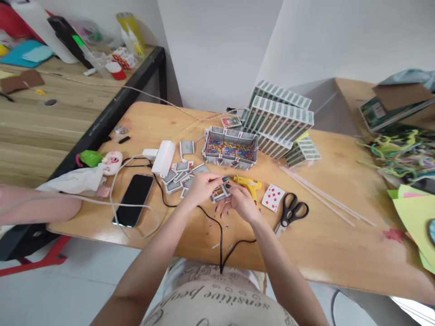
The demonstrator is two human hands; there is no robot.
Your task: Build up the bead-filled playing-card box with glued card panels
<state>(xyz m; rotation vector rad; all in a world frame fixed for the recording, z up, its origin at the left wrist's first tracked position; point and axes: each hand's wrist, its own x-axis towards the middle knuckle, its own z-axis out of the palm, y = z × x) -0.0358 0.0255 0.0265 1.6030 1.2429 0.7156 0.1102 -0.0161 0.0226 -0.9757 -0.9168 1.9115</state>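
Observation:
Over the middle of the table my two hands meet at a playing card (220, 194) with a picture face, which looks folded. My left hand (204, 186) pinches at its upper edge with thumb and forefinger. My right hand (243, 202) grips its right side, the other fingers curled below. Just behind the right hand lies a yellow glue gun (249, 183), partly hidden by it. A seven of diamonds (273, 197) and black-handled scissors (292, 212) are to the right. Grey-backed cards (178, 176) lie in a loose pile left of my left hand.
Behind my hands stands a box made of cards (230, 160), holding colourful small pieces. Stacked card packs (278, 117) rise behind it. Glue sticks (322, 194) lie right. A phone (133, 200), white power strip (163, 158) and cables are left. Another person's arm (41, 205) rests at far left.

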